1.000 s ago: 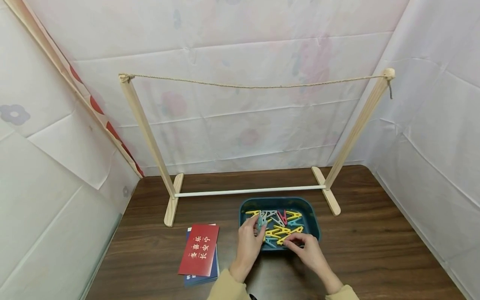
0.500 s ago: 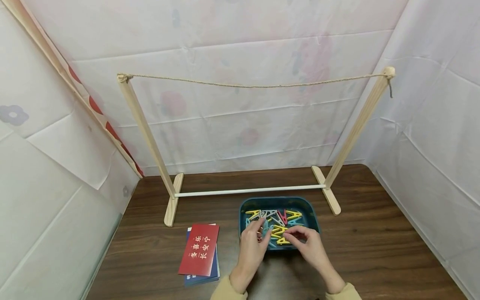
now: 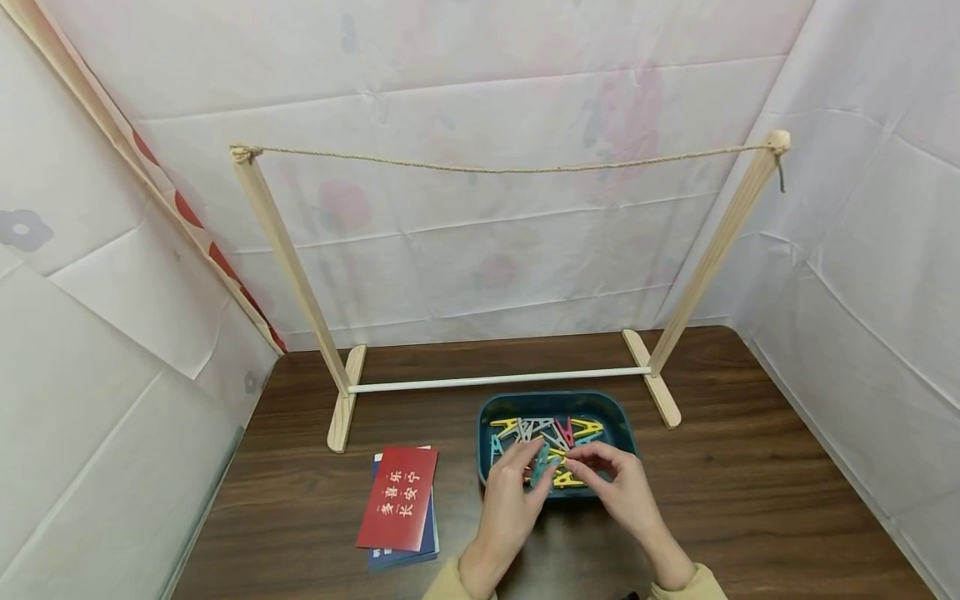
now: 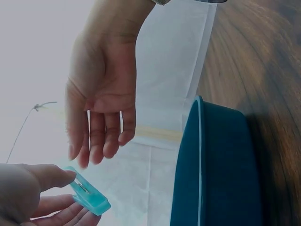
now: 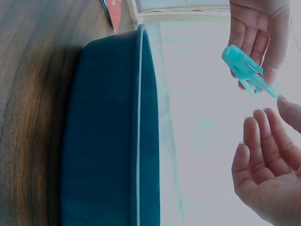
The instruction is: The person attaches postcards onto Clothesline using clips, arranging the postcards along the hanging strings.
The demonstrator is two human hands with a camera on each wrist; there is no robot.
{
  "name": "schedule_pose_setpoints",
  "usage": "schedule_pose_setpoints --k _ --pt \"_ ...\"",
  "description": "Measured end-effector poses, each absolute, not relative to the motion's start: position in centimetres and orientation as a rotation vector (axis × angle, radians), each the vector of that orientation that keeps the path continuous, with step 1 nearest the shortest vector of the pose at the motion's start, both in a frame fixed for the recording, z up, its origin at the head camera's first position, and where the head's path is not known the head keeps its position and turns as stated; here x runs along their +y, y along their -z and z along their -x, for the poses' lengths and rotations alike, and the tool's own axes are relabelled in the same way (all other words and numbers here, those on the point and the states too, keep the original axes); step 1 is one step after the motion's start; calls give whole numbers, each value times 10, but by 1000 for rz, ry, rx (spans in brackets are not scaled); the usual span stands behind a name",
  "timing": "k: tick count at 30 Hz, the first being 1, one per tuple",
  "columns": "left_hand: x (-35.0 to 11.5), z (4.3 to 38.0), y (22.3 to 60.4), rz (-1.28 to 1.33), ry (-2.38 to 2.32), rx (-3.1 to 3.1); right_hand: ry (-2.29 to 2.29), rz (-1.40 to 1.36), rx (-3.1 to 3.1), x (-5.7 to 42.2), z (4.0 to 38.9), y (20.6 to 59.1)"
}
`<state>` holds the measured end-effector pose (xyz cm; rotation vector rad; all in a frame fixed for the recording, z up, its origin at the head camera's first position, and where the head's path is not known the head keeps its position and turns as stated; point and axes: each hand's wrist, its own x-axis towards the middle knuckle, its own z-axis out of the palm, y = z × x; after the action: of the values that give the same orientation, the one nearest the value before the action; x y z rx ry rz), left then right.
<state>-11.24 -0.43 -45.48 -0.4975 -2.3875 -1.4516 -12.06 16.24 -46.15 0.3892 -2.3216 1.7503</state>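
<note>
- left hand (image 3: pixel 510 500) is pinching one turquoise clip (image 4: pixel 96 201) between thumb and fingers; grip is closed on that clip.
- turquoise clip is sitting up over the box (image 3: pixel 555 406), above the other clips, between the two hands; left wrist view is showing its metal spring.
- right hand (image 3: pixel 621 482) is facing the left hand over the near right part of the box; it is gripping nothing, fingers are bending loosely.
- right thumb is coming very near the thin end of the turquoise clip in right wrist view; can't tell if touching.
- box is dark blue-green, standing on the brown table (image 3: pixel 750 500) below both hands, holding mixed clips.
- inside box: yellow clips (image 3: pixel 567 480) are lying near the front, more yellow at the back corners; grey clips (image 3: pixel 525 428) are lying toward the back, red clip (image 3: pixel 567 432) is lying just beside them; light blue clip (image 3: pixel 496 450) is lying by the left wall.
- hands are partly covering the clips at the front.
- red card (image 3: pixel 401 496) with white writing is lying left of the box, partly covering a blue card (image 3: pixel 405 562).
- behind box: wooden stand (image 3: pixel 292 267) is standing upright, white rod (image 3: pixel 495 382) is running low between its feet, rope (image 3: pixel 480 170) is sagging slightly between the post tops.
- yellowish sleeves (image 3: pixel 453 581) are showing at the bottom edge.
</note>
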Motion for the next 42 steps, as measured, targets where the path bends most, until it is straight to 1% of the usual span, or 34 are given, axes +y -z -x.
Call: schedule_pose_setpoints --k 9,19,28,42 --pt "-2 109 451 530 1427 -2424 -1739 -460 -2300 162 118 458" --pt "-1 108 449 506 1429 -2483 -1737 -534 -2252 161 116 458" --pt "0 107 449 530 1430 -2451 -1756 -477 -2209 159 114 457" --pt "-4 104 454 495 1498 -2453 -1820 -452 -2108 159 115 456"
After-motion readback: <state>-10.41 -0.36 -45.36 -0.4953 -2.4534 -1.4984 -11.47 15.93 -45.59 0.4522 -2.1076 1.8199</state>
